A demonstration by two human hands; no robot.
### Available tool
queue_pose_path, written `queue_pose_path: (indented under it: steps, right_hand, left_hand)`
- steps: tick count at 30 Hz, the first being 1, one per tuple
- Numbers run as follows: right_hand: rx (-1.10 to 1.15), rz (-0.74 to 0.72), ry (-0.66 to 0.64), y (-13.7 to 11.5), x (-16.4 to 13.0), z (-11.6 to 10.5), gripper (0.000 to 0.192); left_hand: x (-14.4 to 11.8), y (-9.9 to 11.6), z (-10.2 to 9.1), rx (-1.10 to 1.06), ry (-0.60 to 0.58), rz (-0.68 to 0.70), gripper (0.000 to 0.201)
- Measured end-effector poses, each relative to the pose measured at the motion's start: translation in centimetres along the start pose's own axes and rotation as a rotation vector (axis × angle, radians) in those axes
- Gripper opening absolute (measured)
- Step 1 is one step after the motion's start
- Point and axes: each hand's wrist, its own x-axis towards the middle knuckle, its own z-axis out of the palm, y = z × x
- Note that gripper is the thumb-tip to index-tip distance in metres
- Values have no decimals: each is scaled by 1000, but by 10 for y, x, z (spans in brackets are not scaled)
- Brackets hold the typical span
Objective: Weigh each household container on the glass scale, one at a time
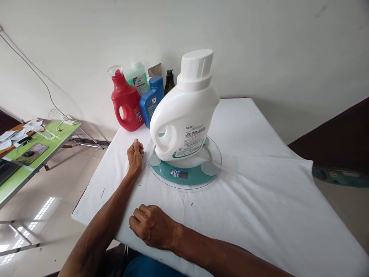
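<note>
A large white laundry detergent jug (184, 115) with a white cap stands on a round glass scale (198, 179). Dark digits show on the scale's small display, and its front band is green. Just left of the scale, my left hand (135, 154) rests on the cloth with its fingers curled in and the thumb on top; I see nothing in it. My right hand (152, 226) lies closed in a loose fist near the table's front edge, apart from the scale and holding nothing visible.
Behind the jug to the left are a red jug (127, 102), a blue bottle (152, 100), a green-liquid bottle (137, 75), a brown pouch (155, 70) and a dark pump bottle (169, 81). A white cloth (253, 200) covers the table. A green desk (54, 132) stands left.
</note>
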Motion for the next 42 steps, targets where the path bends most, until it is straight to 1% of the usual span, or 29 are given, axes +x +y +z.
queue_pose_path:
  steps: [5,10,17,20,23,27,33,42]
  right_hand:
    - [-19,10,64,1,-2,6,15]
    - [-22,10,76,1,-2,11,14]
    - [-38,5,93,0,-3,16,17]
    - [-33,3,78,0,-3,16,16]
    - [-12,9,35,1,-3,13,16]
    - [10,10,4,2,-2,7,12]
    - [9,16,20,1,-3,9,15]
    - [2,15,27,2,-4,12,13]
  left_hand:
    - [1,5,0,-27,34,-49,57]
    - [-3,7,0,-32,32,-66,56]
    - [-5,7,0,-30,17,-57,56]
    - [-5,6,-1,-31,15,-60,56]
    - [-5,5,-2,-33,16,-63,56]
    - [-5,4,-2,-22,12,-64,52]
    - [-7,5,-3,-12,12,-72,50]
    - [-8,6,-3,-25,20,-73,49]
